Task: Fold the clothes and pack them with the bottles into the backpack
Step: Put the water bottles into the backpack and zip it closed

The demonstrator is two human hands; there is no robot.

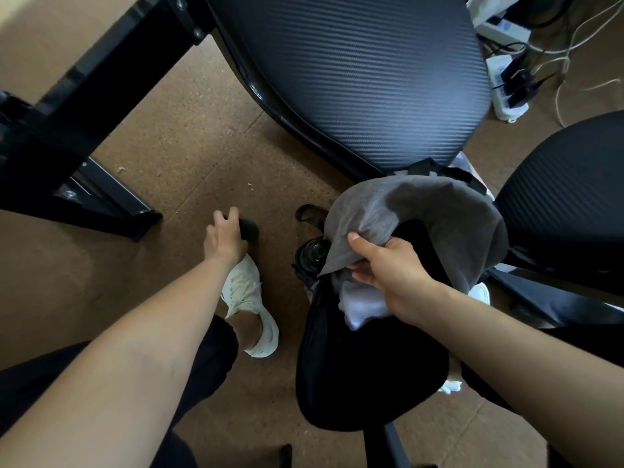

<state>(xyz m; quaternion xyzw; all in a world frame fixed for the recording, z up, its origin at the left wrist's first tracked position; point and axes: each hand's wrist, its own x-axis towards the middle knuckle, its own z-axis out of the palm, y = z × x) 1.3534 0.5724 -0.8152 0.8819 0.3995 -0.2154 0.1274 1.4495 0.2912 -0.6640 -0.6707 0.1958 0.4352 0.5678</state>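
— What's under you, and what's around?

— A brown, speckled floor [175, 157] with a few crumbs on it. A black table leg [84, 96] stands to my left. Two black chairs with ribbed seats, one straight ahead [371, 79] and one to my right [567, 197]. Two white power strips [504, 96] with cables lie beyond them. I see both my white shoes [250, 298].

— And the backpack?

— One black backpack [364, 383], standing on the floor between my feet, mouth open towards me. A white garment [361, 305] is bunched inside the opening. A grey garment [422, 211] drapes over the top edge, soft and rumpled. So, two garments. One bottle [312, 256] with a dark cap sits at the backpack's left side.

— Your hands?

— My right hand [391, 275] pinches the grey garment's edge, thumb on top, fingers curled beneath, right at the opening. My left hand [224, 238] reaches down to a dark green thing [249, 229] on the floor, just ahead of my left shoe. I cannot tell whether its fingers have closed round it.
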